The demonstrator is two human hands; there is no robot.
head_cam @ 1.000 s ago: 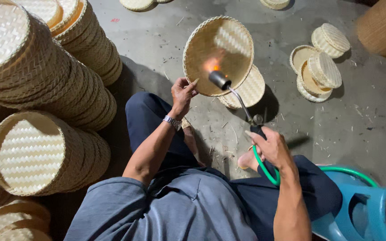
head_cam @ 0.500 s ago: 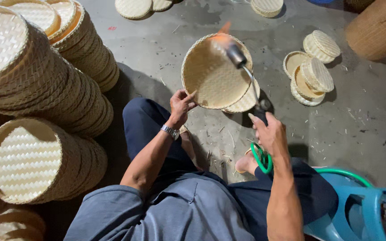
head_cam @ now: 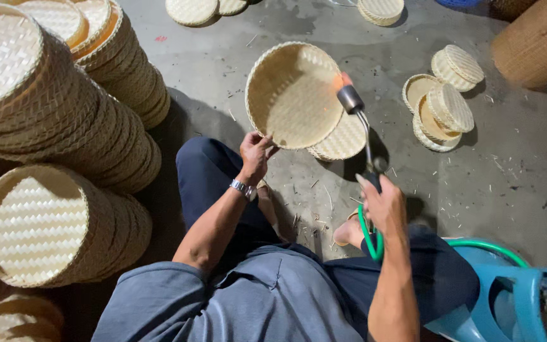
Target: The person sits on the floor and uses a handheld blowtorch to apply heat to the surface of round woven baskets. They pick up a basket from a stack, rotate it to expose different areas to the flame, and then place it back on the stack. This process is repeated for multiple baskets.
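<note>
My left hand (head_cam: 256, 154) grips the lower rim of a round woven bamboo basket (head_cam: 292, 95), tilted with its hollow facing me. My right hand (head_cam: 384, 202) holds the handle of a gas torch (head_cam: 357, 114) fed by a green hose (head_cam: 368, 237). The torch's metal nozzle sits at the basket's right rim, where a small orange flame glows. A second woven basket (head_cam: 344, 142) lies on the floor just beneath the held one.
Tall stacks of woven baskets (head_cam: 52, 126) lie on their sides along the left. A small pile of baskets (head_cam: 444, 104) sits on the concrete floor at right, more at the top. A blue plastic stool (head_cam: 514, 297) stands at lower right.
The torch flame has moved from the basket's inside centre to its top rim and now to its right rim. The basket has turned slightly in my left hand.
</note>
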